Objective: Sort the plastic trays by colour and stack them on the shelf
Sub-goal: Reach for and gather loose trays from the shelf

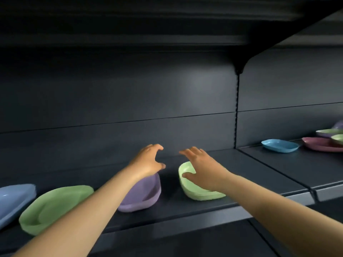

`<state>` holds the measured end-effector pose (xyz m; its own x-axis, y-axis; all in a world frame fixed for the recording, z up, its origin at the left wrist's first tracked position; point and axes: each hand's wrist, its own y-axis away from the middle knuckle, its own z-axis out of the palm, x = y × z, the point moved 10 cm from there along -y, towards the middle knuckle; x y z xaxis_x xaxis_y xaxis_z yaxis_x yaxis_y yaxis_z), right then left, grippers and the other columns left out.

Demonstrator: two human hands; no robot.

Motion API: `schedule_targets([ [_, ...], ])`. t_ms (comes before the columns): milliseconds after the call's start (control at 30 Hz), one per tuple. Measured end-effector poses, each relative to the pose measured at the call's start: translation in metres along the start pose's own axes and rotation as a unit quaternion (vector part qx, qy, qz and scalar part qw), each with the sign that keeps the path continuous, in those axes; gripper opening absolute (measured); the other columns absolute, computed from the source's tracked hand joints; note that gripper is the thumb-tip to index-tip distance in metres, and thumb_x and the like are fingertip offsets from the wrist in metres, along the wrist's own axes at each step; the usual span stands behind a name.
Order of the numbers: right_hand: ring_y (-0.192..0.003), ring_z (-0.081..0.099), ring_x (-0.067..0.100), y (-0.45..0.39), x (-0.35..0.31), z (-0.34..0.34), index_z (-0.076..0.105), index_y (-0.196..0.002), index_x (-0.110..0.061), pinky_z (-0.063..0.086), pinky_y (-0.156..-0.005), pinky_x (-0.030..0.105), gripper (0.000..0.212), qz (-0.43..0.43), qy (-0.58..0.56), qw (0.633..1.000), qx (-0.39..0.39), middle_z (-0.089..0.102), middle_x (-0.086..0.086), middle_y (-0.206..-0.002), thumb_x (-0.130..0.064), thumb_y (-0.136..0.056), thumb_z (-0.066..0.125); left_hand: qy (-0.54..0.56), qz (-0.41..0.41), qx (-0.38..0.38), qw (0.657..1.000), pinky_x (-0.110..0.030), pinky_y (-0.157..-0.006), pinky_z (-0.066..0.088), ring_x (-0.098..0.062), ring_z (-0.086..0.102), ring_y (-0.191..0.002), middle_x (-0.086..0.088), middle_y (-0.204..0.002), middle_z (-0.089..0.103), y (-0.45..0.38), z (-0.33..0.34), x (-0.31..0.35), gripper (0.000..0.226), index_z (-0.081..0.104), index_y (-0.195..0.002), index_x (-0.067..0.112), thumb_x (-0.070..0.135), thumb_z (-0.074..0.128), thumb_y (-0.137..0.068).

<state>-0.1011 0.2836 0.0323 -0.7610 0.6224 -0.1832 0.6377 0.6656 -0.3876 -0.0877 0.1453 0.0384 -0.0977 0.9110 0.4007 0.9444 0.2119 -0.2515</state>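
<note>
Both hands released, holding nothing: left hand (148, 161) above purple tray (143, 193), right hand (201, 168) over green tray stack (196, 191). Both lie near shelf (185, 206) front edge.

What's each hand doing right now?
Left hand: open, above the purple tray, holding nothing.
Right hand: open, over the green stack, no grip.

Dark grey metal back panels (130, 93) meet at a slotted upright (237, 108); dim light pools on them.
</note>
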Motion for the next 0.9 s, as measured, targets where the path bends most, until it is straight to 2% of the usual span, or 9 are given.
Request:
schedule_targets([
  [167,-0.13,0.032,0.023,0.054,0.093,-0.062,0.028,-0.145,-0.021,0.034,-0.106,0.037,0.064,-0.009,0.156,0.988,-0.01,0.034,0.001,-0.142,-0.042,-0.09,0.054,-0.022,0.082,-0.015,0.996,-0.034,-0.108,0.034,-0.016,0.035,-0.134,0.002,-0.143,0.041,-0.02,0.044,0.116,0.063,0.04,-0.137,0.023,0.04,0.066,-0.083],
  [333,-0.133,0.03,0.023,0.121,0.209,-0.122,0.03,-0.144,-0.021,0.031,-0.108,0.035,0.063,0.034,0.218,0.975,-0.01,0.035,0.001,-0.141,-0.045,-0.09,0.053,0.028,0.109,-0.033,0.993,-0.031,-0.106,0.032,-0.016,0.036,-0.133,0.003,-0.143,0.039,-0.027,0.103,0.239,0.061,0.04,-0.138,0.023,0.042,0.063,-0.085],
  [467,-0.132,0.032,0.023,0.177,0.301,-0.163,0.033,-0.142,-0.022,0.033,-0.107,0.037,0.064,0.085,0.225,0.971,-0.014,0.037,0.002,-0.141,-0.046,-0.087,0.056,0.051,0.118,-0.058,0.99,-0.029,-0.103,0.033,-0.015,0.037,-0.132,0.003,-0.144,0.039,-0.029,0.156,0.329,0.06,0.039,-0.138,0.023,0.043,0.062,-0.087],
  [633,-0.135,0.03,0.023,0.239,0.392,-0.208,0.031,-0.144,-0.025,0.028,-0.109,0.033,0.068,0.126,0.196,0.972,0.004,0.035,-0.002,-0.145,-0.041,-0.085,0.061,0.074,0.112,-0.078,0.988,-0.025,-0.1,0.032,-0.015,0.04,-0.13,0.002,-0.142,0.041,-0.037,0.213,0.421,0.06,0.039,-0.139,0.021,0.044,0.061,-0.087],
  [767,-0.127,0.04,0.025,0.276,0.455,-0.229,0.036,-0.141,-0.026,0.037,-0.102,0.035,0.064,0.158,0.183,0.97,0.024,0.045,0.001,-0.137,-0.041,-0.084,0.06,0.11,0.089,-0.131,0.981,-0.022,-0.093,0.032,-0.015,0.043,-0.127,0.001,-0.141,0.042,-0.053,0.262,0.471,0.063,0.039,-0.139,0.021,0.046,0.061,-0.086],
  [900,-0.127,0.038,0.025,0.296,0.514,-0.235,0.039,-0.139,-0.022,0.034,-0.101,0.034,0.06,0.208,0.158,0.965,0.018,0.042,0.003,-0.139,-0.04,-0.086,0.061,0.16,0.06,-0.171,0.97,-0.024,-0.092,0.037,-0.015,0.048,-0.12,0.0,-0.136,0.046,-0.075,0.304,0.506,0.068,0.04,-0.138,0.02,0.05,0.064,-0.082],
])
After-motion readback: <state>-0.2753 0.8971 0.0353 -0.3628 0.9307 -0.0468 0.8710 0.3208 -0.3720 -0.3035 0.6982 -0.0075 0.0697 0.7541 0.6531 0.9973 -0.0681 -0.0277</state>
